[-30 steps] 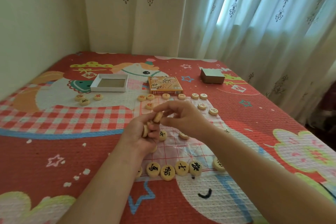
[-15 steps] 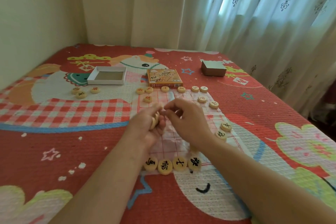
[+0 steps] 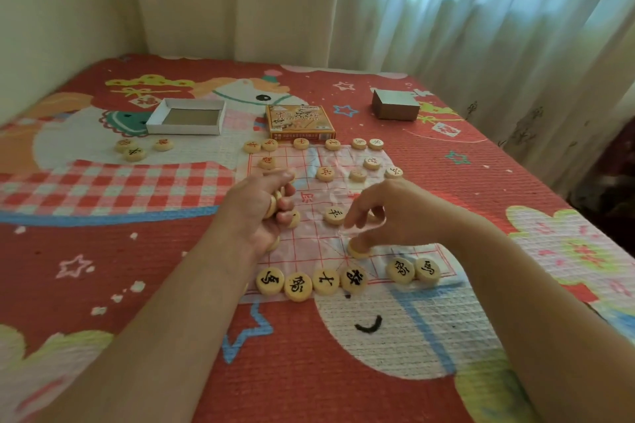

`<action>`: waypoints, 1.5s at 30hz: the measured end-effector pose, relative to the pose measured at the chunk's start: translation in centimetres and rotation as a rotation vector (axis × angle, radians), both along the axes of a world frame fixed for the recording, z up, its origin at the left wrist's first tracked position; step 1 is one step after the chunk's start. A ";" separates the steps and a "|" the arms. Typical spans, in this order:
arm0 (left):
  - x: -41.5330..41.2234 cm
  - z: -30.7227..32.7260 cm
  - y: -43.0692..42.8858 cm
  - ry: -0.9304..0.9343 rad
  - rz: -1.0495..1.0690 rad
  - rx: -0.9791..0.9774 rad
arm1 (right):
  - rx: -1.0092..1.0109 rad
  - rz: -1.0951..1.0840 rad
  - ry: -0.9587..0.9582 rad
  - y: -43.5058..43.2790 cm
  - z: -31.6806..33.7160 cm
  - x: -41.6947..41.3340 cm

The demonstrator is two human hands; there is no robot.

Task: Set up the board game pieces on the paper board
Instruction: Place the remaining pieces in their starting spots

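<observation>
A thin paper board (image 3: 309, 182) with a red grid lies on the bedspread. Several round wooden pieces with black marks (image 3: 297, 287) line its near edge, and several with red marks (image 3: 300, 143) line its far edge. My left hand (image 3: 261, 213) hovers over the board's left side and grips a few stacked pieces (image 3: 275, 204). My right hand (image 3: 388, 216) reaches down over the board's near middle, its fingertips pinching one piece (image 3: 359, 251) that touches the paper. Another black-marked piece (image 3: 334, 215) lies just left of that hand.
An open white box tray (image 3: 185, 116) and a printed orange game box (image 3: 300, 122) sit beyond the board. Three loose pieces (image 3: 134, 149) lie to the far left. A grey block (image 3: 395, 104) rests at the back right. Curtains hang behind the bed.
My right hand has left the left hand, taking one piece down and to the right onto the board's near rows. The left hand stays put with its stack.
</observation>
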State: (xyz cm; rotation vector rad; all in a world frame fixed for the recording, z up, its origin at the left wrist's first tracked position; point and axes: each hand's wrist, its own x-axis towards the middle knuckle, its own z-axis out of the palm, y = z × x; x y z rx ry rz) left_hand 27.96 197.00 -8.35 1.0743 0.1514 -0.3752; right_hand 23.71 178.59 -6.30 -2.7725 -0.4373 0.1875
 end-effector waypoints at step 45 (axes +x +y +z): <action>-1.8 -0.4 -1.3 -0.270 -0.059 0.363 | 0.730 -0.125 -0.319 2.4 -2.4 0.4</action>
